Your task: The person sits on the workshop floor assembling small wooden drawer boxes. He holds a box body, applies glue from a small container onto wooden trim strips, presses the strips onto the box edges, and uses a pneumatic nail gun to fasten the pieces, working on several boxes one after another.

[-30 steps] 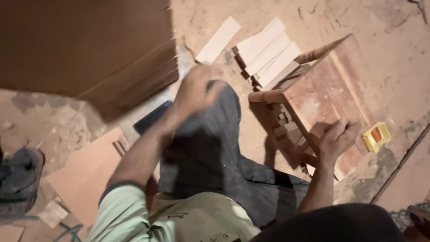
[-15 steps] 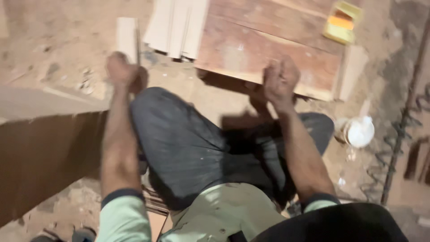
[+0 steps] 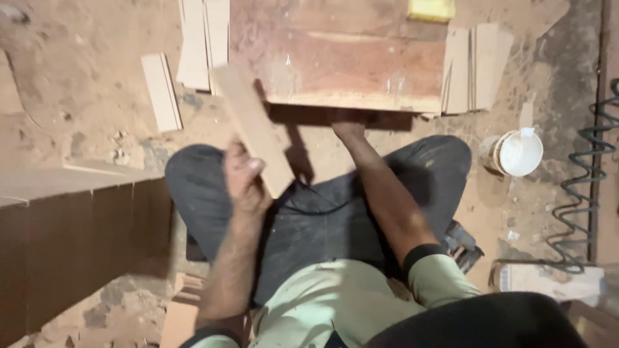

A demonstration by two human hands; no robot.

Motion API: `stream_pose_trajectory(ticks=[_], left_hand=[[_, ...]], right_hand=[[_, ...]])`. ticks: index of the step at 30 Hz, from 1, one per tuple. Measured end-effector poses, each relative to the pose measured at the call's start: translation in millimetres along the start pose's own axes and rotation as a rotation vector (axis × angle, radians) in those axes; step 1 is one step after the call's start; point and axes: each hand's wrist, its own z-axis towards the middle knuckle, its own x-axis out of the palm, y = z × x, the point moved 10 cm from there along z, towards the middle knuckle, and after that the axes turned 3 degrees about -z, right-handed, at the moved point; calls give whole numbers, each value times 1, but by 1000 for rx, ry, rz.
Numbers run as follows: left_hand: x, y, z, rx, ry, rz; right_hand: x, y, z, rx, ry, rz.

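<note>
In the head view, the person sits on the dusty floor (image 3: 84, 96) with both knees spread. The left hand (image 3: 245, 177) is raised over the left knee, its grip clamped round the lower end of a flat wooden strip (image 3: 253, 129), which slants up and away toward the large reddish board (image 3: 342, 61) lying ahead. The strip's far end reaches about to the board's near left corner; whether it touches there cannot be told. The right hand (image 3: 348, 125) stretches forward into the shadow under the board's near edge; its fingers are hidden there, so I cannot tell whether its grip is apart or together, nor whether it holds anything. More pale strips (image 3: 193, 42) lie side by side left of the board, one loose piece (image 3: 161, 90) apart from them, and another small stack (image 3: 474, 64) rests at the board's right end. A yellow block (image 3: 431, 9) sits on the board's far edge. A white tub (image 3: 518, 153) stands near the right knee, a coiled dark cable (image 3: 583, 187) runs beyond it, and a brown panel (image 3: 77, 238) stands at the left. The strip is held at one end only, so it could twist or slip from the fingers, and a swing of its free end might knock the neighbouring strips. The right hand, placed beneath the board's edge, risks being pinched if the board shifts or settles.
</note>
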Motion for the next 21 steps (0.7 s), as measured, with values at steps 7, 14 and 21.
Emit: stream_pose_trajectory(ticks=[7, 14, 21], left_hand=[[-15, 57, 21, -251, 49, -206], [10, 47, 19, -289, 117, -81], [46, 44, 1, -60, 151, 372]], right_hand=[[40, -41, -31, 520, 502, 624], [-73, 3, -184, 523, 749, 1385], [-179, -3, -156, 347, 236, 1702]])
